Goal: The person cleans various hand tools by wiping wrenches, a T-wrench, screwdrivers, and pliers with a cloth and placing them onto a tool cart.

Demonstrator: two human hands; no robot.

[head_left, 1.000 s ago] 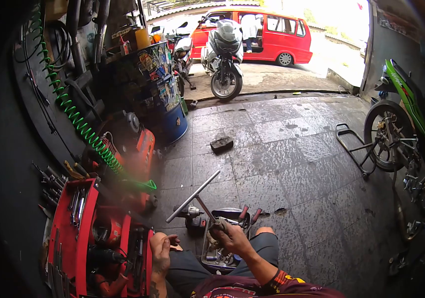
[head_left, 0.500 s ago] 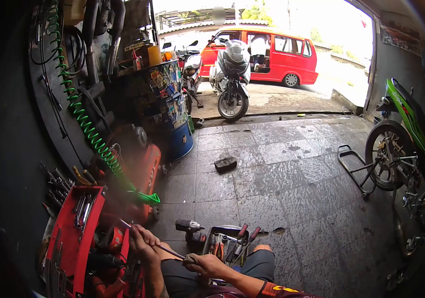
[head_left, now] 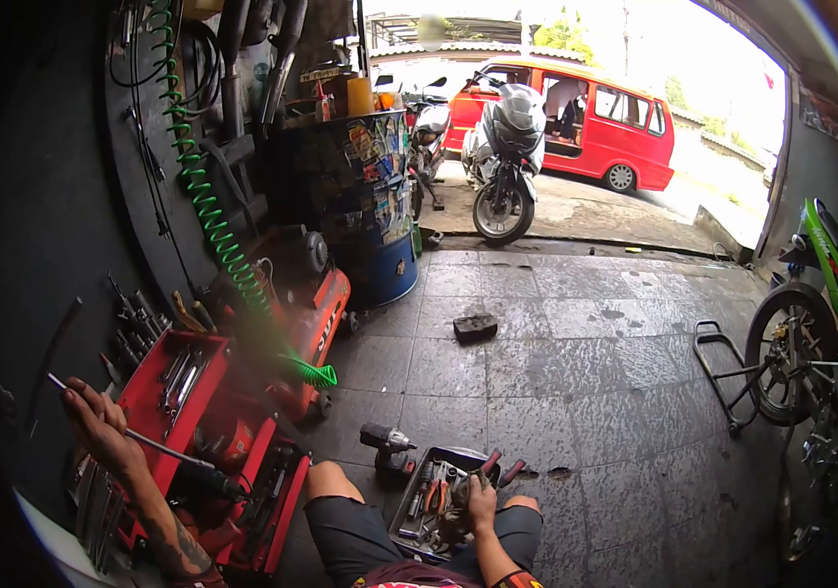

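The person's left hand (head_left: 102,425), raised at the left side, is closed around a slim, silver-coloured metal rod (head_left: 166,450); the rod slants down across the red metal toolbox with opened-out trays (head_left: 205,387), one tip sticking out above the fingers; whether its lower end touches anything there, I cannot tell; the right hand (head_left: 481,502) is lowered over the shallow, grey-rimmed rectangular tray of tools (head_left: 405,503) between the knees, its fingers bent; what it grips, if anything, is unclear; in that tray, near the right hand, lie orange-handled pliers (head_left: 434,497); two dark-red screwdriver-like handles (head_left: 512,473) jut over its far edge; a black-and-grey cordless power tool (head_left: 386,443) is on the dark tiled floor (head_left: 615,412) just beside the tray
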